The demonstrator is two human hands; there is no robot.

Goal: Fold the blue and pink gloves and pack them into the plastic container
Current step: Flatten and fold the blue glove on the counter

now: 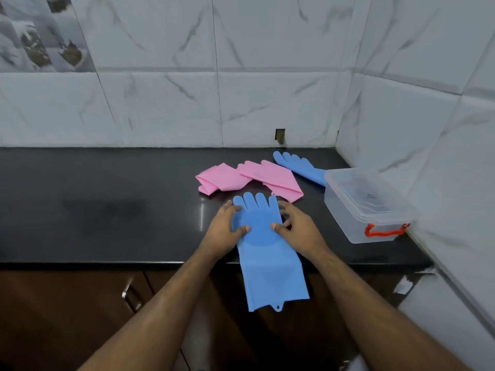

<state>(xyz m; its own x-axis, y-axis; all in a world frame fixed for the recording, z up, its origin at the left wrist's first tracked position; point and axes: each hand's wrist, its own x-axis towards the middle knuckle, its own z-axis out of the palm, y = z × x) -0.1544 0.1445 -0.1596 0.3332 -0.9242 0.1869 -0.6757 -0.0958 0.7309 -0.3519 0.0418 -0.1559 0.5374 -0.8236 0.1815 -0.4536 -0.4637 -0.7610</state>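
Observation:
A blue glove (267, 253) lies flat on the black counter (107, 204), fingers pointing away, its cuff hanging over the front edge. My left hand (225, 231) grips its left side at the palm, thumb on top. My right hand (297, 228) grips the right side the same way. Two pink gloves lie behind it: one folded (222, 178), the other spread flat (273, 178). A second blue glove (300, 166) lies near the wall, partly hidden behind the clear plastic container (361, 207), which has its lid on and a red handle.
Marble-tiled walls close off the back and right side of the counter. Brown cabinet doors with a metal handle (128, 293) sit below the counter edge. The container stands in the right corner next to the side wall.

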